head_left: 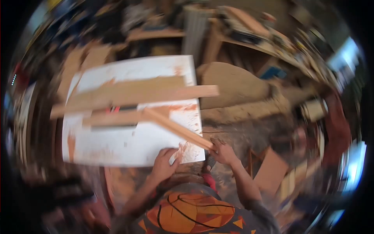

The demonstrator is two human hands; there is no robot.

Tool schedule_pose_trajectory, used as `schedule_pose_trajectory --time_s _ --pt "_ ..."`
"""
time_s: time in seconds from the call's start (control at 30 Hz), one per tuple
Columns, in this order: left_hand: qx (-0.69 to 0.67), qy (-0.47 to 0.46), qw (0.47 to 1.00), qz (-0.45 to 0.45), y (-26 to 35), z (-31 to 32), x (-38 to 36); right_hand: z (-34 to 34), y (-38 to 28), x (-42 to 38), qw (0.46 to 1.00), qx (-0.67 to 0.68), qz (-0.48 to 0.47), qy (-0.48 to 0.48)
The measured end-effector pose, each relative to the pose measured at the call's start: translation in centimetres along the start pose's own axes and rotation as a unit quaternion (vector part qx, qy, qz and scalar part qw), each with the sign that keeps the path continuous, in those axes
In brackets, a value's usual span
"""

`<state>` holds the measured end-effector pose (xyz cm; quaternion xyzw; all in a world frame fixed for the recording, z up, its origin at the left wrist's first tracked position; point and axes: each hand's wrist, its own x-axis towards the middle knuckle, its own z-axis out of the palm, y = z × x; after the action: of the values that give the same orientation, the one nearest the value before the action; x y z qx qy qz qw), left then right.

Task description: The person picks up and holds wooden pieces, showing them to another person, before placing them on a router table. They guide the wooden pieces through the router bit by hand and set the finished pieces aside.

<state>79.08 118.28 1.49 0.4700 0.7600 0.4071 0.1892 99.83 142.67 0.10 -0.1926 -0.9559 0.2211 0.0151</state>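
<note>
My right hand (223,151) is closed round the near end of a narrow wooden strip (179,129), which slants up and left over the white board (105,146). Near the board's front edge rests my left hand (166,163), fingers curved over a patch of sawdust; blur hides whether it holds anything. A long plank (144,97) lies across the board and sticks out past both sides. Just below it is a shorter wooden piece (113,117), touching or close to the strip's far end. Something red and black shows between these two pieces.
Brown sacking (233,84) lies right of the board. A wooden bench (249,45) holding tools and offcuts stands at the back right. On the floor at lower right is a flat brown panel (271,169) beside wood scraps. More planks (95,58) stand behind the board at left.
</note>
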Motion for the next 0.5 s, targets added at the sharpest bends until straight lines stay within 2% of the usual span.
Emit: schedule_pose_trajectory --time_s 0.07,0.1,0.13,0.2,0.23,0.27,0.3,0.33,0.37,0.4,0.47,0.5 --pt "-0.011 0.042 0.995 -0.086 3.0 3.2 0.3 -1.5 1.0 1.3 0.990 0.118 0.040 -0.063" --pt "-0.005 0.073 0.991 -0.111 3.8 5.7 0.3 -2.0 1.2 2.1 0.985 0.143 0.031 -0.095" --pt "0.003 0.094 0.987 -0.127 4.7 7.6 0.2 -1.7 1.5 2.9 0.978 0.153 -0.027 -0.136" --pt "0.009 0.151 0.973 -0.173 7.8 10.3 -0.5 -1.3 2.9 3.4 0.955 0.226 -0.017 -0.190" --pt "-0.009 0.168 0.971 -0.169 8.9 11.4 -0.2 1.3 5.4 3.6 0.949 0.253 -0.118 -0.146" --pt "-0.008 0.189 0.966 -0.176 9.9 11.8 -0.3 0.4 5.8 4.2 0.947 0.247 -0.137 -0.156" --pt "-0.016 0.200 0.961 -0.191 10.8 12.3 -0.8 -0.7 6.0 4.2 0.901 0.360 -0.045 -0.236" --pt "-0.022 0.210 0.956 -0.204 11.9 12.3 -1.2 -1.9 5.9 4.2 0.831 0.460 0.052 -0.310" --pt "-0.030 0.232 0.947 -0.220 13.0 12.2 -1.6 -2.9 5.8 3.8 0.782 0.541 0.048 -0.305" --pt "-0.025 0.248 0.942 -0.224 13.6 12.3 -2.1 -3.7 5.9 3.2 0.783 0.535 0.035 -0.316" --pt "-0.124 0.312 0.911 -0.239 14.6 13.0 -3.4 -4.9 6.5 1.5 0.791 0.559 -0.015 -0.248" --pt "-0.124 0.331 0.904 -0.242 14.6 13.6 -4.0 -4.8 7.6 1.3 0.811 0.530 -0.069 -0.239"
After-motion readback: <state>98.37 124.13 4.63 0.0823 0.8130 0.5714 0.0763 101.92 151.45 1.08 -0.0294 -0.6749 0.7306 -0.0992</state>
